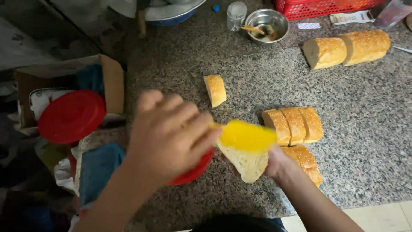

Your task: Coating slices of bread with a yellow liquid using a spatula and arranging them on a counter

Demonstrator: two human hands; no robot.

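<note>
Near the front edge of the speckled grey granite desk [240,81], the right hand [279,163] has its grip closed on a cut slice of white bread with a sesame crust [246,162], held just above the stone. The left hand [169,133] has its grip closed around the handle of a yellow flat spreader [246,135], whose blade lies on the slice's top edge. Under the left hand, a red round plastic lid [195,169] shows only in part, hidden by the fingers.

Just right of the held slice sit three sesame slices side by side [294,124], with more slices [307,162] below them, partly covered by the right wrist. One lone slice [215,90] stands apart toward the desk's middle. Toward the back right corner lie two long loaf pieces [347,49], end to end.

At the back edge a small steel bowl [268,23] holds a wooden-looking utensil, its contents otherwise unclear, beside a clear glass jar [236,15]. A red plastic basket [326,7] sits in the back right. Off the left edge, a cardboard box [112,79] holds another red round lid [72,116].
</note>
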